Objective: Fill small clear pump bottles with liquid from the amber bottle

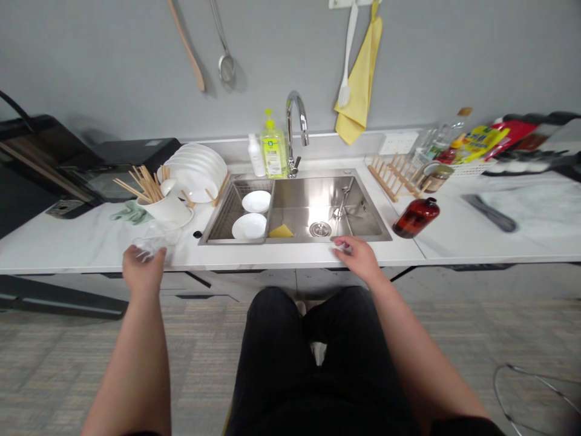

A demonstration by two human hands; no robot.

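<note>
In the view from the head camera, a person stood at a kitchen counter (68, 245) with both bare hands at its front edge. A white holder (169, 211) stood to the left, chopsticks (147, 184) and a rounded white utensil (167, 187) rising from it, just in front of white plates (196, 175) propped on edge in a row. Two white bowls (256, 201) (249, 226) sat one behind the other in the wire basket at the left of the steel sink (324, 197), while a yellow cloth (281, 231) lay in the basin near the drain. Behind the sink stood a white bottle (256, 157) and a pump bottle (273, 152) of yellow-green liquid; a red-brown bottle (416, 218) with a dark cap stood to the right. The left hand (144, 266) held its thumb and fingers well apart around clear plastic (153, 243) on the counter before the holder; whether it gripped or merely touched the plastic was unclear. The right hand (358, 259), near the sink's front rim, was loosely curled, a gap showing between thumb and fingers.
</note>
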